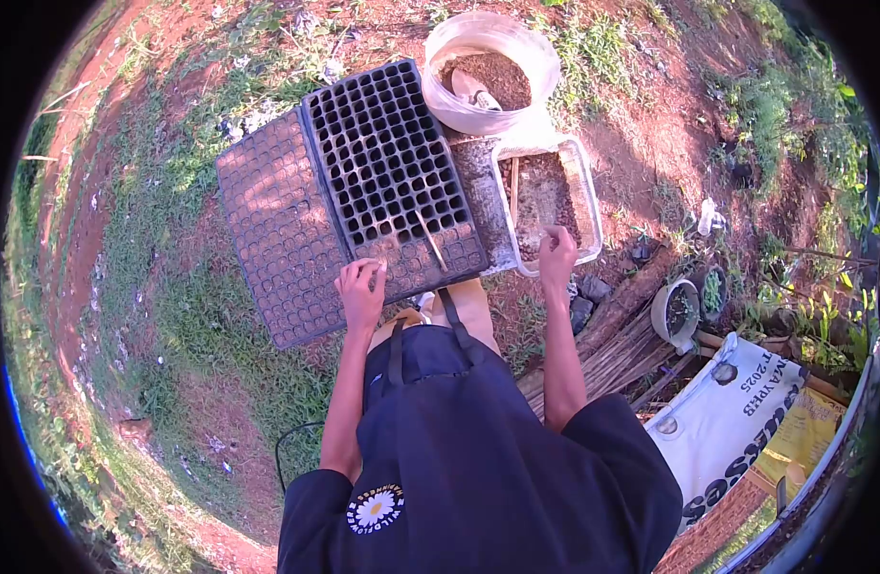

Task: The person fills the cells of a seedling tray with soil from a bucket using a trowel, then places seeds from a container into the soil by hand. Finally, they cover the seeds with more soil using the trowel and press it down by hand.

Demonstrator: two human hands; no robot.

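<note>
My left hand (362, 290) is over the near edge of a black seedling tray (387, 158), fingers pinched together. Whatever it may hold is too small to make out. Soil fills the tray's nearest rows; the farther cells look hollow and dark. A thin stick (429, 239) lies across the near rows. My right hand (556, 256) is closed at the near right part of a clear rectangular tub (595, 215), its fingertips together with contents I cannot make out. Dark bits and a wooden strip (514, 189) are inside the tub.
A second seedling tray (272, 225), its cells filled with soil, lies left. Behind the tub stands a round translucent bucket (440, 91) with soil and a trowel (475, 91). Bundled sticks (602, 359), a small pot (662, 311) and a printed white sack (717, 402) lie right.
</note>
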